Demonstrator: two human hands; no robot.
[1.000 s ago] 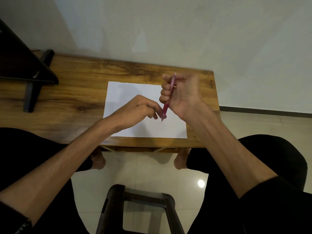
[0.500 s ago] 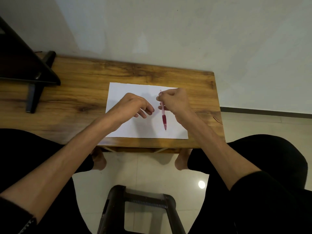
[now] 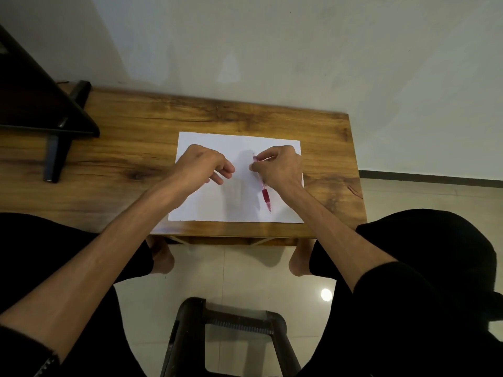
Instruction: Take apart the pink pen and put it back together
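Head view: pink pen (image 3: 264, 189) lies on the white paper (image 3: 206, 205) centre-right of frame, tip toward the lower edge. Right hand (image 3: 280, 165) pinches its upper end, fingers closed on the barrel. Left hand (image 3: 202, 164) sits loosely curled to the left, holding nothing, apart from the pen. Pen looks whole, likely at the start or end of the task; next move needs both hands to twist the barrel

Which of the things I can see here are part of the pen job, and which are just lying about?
Part of the job:
- pink pen, held near its top by the right hand
- left hand, close by, holding nothing visible
- sheet of paper under the pen

Lying about:
- dark stand on the wooden table
- stool on the floor
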